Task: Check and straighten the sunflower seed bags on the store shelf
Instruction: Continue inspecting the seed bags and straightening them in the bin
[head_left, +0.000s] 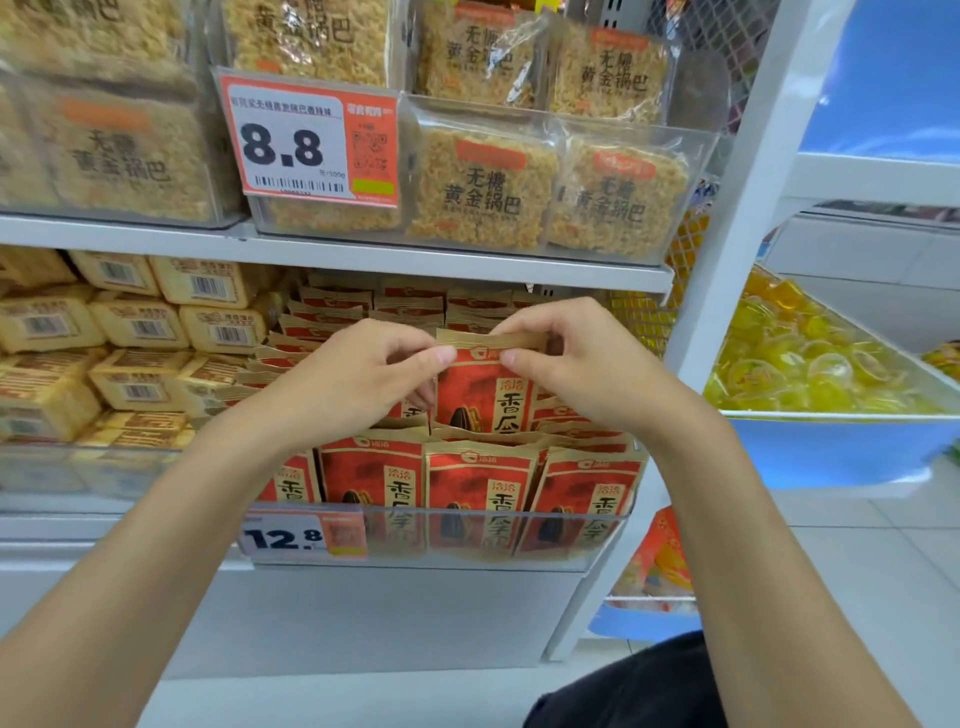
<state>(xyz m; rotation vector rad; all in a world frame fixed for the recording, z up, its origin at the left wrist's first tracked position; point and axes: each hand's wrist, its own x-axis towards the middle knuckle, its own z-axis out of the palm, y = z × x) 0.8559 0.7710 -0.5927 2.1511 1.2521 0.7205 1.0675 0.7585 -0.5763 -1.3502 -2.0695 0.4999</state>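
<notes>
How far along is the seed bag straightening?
Front row looks faced, mostly upright behind the clear bin front. In hand: left hand and right hand pinch the top seam of one raised bag. Left: seating it, then the slanted bags behind.

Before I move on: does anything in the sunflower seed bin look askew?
Yes. One bag, pinched at its top edge by the left hand and right hand, stands higher than the front row. The rightmost front bag tilts, and bags behind on the left lie slumped, not upright.

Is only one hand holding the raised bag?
No, the left hand and right hand both pinch the bag by its top edge.
</notes>
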